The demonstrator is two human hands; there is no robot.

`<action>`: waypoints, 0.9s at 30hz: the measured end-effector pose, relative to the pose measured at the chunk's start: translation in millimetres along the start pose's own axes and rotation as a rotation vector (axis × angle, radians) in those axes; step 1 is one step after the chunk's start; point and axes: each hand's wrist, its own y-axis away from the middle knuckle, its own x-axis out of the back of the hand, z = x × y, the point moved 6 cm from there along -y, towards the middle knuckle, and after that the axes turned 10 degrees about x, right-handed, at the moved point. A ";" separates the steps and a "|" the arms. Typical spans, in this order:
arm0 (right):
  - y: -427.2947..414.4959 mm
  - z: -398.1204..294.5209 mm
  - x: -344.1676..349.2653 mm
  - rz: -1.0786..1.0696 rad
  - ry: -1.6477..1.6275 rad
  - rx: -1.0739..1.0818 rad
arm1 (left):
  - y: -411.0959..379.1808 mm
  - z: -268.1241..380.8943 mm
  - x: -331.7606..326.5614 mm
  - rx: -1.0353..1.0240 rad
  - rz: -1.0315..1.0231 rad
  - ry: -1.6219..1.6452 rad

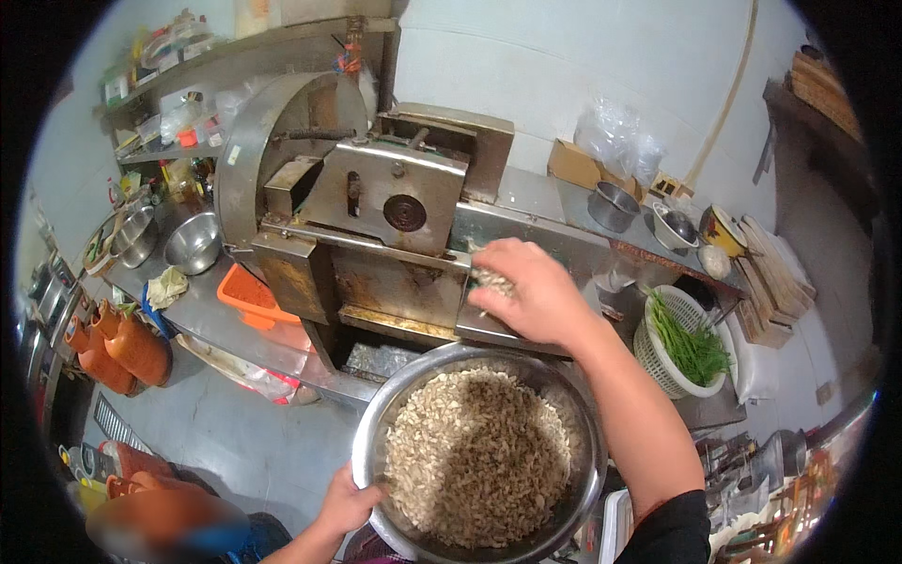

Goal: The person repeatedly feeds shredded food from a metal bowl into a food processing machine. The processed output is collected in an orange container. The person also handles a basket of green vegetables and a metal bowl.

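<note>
A large stainless steel bowl (366, 451) holds a heap of pale chopped pieces (423, 451), partly in shadow. My left hand (352, 497) grips its left rim, thumb over the edge. Above the far rim, my right hand (535, 289) is curled around a clump of similar pale pieces (493, 280). That hand is at the feed trough (521, 229) of a metal cutting machine (384, 201), right of its stained front plate. A large round guard (243, 162) covers the machine's left side. The fingertips of my right hand are partly hidden.
An orange plastic tub (261, 321) of reddish powder stands left below the machine. Steel bowls (194, 243) sit farther left, above orange gas cylinders (137, 352). At right are a white basket (655, 356) of green stalks (687, 342), a steel pot (613, 206) and wooden boards (771, 275).
</note>
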 end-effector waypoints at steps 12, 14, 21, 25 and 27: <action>-5.6 -9.9 18.0 0.228 0.301 0.178 | 0.9 -7.4 10.1 0.024 0.034 -0.011; 18.9 -45.0 2.0 0.114 0.172 0.226 | 2.1 -5.0 13.6 -0.016 0.052 0.007; 116.3 -51.5 -106.8 -0.280 -0.089 0.073 | -4.8 -4.8 6.4 0.014 0.001 0.029; 129.2 -69.9 -132.2 -0.632 -0.210 -0.115 | -3.2 2.9 5.5 -0.014 0.007 -0.037; 135.0 -66.8 -139.7 -0.550 -0.187 -0.090 | -4.3 4.1 5.4 -0.027 0.017 -0.013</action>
